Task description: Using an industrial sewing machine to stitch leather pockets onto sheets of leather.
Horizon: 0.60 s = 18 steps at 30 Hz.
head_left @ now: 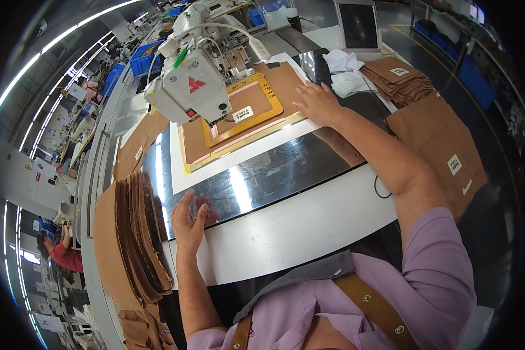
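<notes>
A brown fabric panel [286,81] lies under the head of a white sewing machine [192,87]. On top of it sits a yellow frame [277,105] around a small white label [242,114]. My right hand [318,102] reaches to the panel's right side, fingers spread and palm down; whether the fingertips press on it I cannot tell. Near the front left corner of the shiny metal plate [256,175], my left hand [189,221] is raised with fingers apart, holding nothing. Its reflection shows in the plate.
A thick stack of brown pieces [128,233] stands left of my left hand. More labelled brown pieces [443,146] lie at my right, below another pile [399,79]. White cloths [347,73] and a dark screen [358,26] are at the back right. A blue bin [144,58] stands behind the machine.
</notes>
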Motion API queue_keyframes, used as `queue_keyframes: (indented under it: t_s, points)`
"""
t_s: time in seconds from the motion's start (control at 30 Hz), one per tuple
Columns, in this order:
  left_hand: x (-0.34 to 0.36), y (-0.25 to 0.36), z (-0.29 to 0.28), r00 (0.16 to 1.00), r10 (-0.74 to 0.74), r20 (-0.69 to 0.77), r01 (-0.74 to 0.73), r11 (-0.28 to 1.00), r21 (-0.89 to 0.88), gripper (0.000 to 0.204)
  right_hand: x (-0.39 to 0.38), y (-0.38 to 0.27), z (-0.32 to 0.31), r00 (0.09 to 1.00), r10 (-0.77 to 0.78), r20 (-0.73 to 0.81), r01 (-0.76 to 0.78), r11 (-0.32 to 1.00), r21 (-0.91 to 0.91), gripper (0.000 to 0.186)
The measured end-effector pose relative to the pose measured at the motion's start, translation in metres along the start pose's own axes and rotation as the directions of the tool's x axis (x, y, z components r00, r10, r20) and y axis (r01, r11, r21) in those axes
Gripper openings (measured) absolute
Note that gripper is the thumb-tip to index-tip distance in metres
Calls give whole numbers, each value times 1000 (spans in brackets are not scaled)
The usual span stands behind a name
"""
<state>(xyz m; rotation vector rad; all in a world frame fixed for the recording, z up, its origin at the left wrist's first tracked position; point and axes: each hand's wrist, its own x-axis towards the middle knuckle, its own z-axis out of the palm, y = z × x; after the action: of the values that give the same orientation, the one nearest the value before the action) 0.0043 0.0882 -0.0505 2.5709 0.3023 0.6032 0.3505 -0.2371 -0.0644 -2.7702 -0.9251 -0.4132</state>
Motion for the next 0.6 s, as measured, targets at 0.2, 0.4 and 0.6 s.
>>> queue_keyframes:
  t_s: [0.2,0.4,0.6]
  points:
    - [78,-16,31,993,115,32,-116,993,15,49,5,37,1,975,190,117,-186,981,-46,69]
    - [143,-11,77,998,-70,-10,69,948,311,61,10,27,-16,960,211,186,-196,976,-97,59]
    - [157,10,88,965,-260,-31,254,896,363,36,15,25,-4,981,144,129,-140,989,-40,41]
